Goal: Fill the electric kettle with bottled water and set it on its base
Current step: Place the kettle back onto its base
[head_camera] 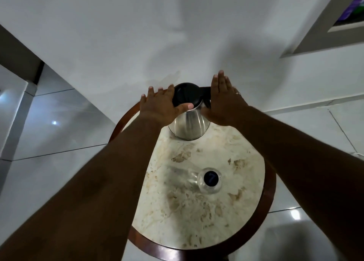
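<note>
Kettle (pixel 188 120) is standing upright at the far edge of the round table (pixel 254 162), lid on; base not discernible. You are flanking it with both hands, fingers spread: left hand (pixel 161 106) thumb touching the lid rim, right hand (pixel 224 101) flat beside the handle side. Capped bottle (pixel 209 180) is standing mid-table, nearer you, untouched. Handle lies toward your right hand.

Table (pixel 197 211) (marble-topped): kettle (pixel 188 122), bottle (pixel 209 180)
</note>
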Motion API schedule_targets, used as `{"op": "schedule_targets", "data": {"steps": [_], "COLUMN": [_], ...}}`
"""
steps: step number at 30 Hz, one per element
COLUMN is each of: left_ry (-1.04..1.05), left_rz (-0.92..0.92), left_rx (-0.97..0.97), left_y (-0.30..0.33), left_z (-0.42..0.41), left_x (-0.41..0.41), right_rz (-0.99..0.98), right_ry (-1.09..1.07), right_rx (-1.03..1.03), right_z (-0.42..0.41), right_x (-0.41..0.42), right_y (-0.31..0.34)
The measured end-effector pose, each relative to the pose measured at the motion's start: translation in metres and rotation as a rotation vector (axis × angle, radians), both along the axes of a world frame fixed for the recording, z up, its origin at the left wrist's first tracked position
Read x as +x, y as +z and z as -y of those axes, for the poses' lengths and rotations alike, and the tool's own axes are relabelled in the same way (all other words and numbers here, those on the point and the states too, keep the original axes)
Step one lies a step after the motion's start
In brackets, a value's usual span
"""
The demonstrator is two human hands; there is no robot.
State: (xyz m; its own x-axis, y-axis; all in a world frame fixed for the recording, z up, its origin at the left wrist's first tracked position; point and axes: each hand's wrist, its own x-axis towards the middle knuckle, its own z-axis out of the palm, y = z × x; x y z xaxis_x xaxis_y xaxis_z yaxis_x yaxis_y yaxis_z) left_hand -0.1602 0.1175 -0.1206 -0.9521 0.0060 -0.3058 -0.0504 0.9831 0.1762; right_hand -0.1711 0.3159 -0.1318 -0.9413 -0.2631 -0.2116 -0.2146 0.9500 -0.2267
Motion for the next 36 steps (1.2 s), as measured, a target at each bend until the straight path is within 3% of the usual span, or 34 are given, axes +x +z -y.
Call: {"op": "schedule_targets", "data": {"steps": [11,36], "left_ry": [-0.029,-0.052], "left_rz": [-0.048,-0.103], "left_rx": [-0.013,0.004], "left_y": [-0.013,-0.018], "left_z": [0.001,-0.001], "left_x": [0.004,0.007], "right_rz": [-0.103,-0.129], "right_ry": [0.056,0.047], "right_rx": [-0.051,-0.069], "right_z": [-0.01,-0.008], "right_x": [0.011,0.015], "right_y": [-0.009,-0.014]}}
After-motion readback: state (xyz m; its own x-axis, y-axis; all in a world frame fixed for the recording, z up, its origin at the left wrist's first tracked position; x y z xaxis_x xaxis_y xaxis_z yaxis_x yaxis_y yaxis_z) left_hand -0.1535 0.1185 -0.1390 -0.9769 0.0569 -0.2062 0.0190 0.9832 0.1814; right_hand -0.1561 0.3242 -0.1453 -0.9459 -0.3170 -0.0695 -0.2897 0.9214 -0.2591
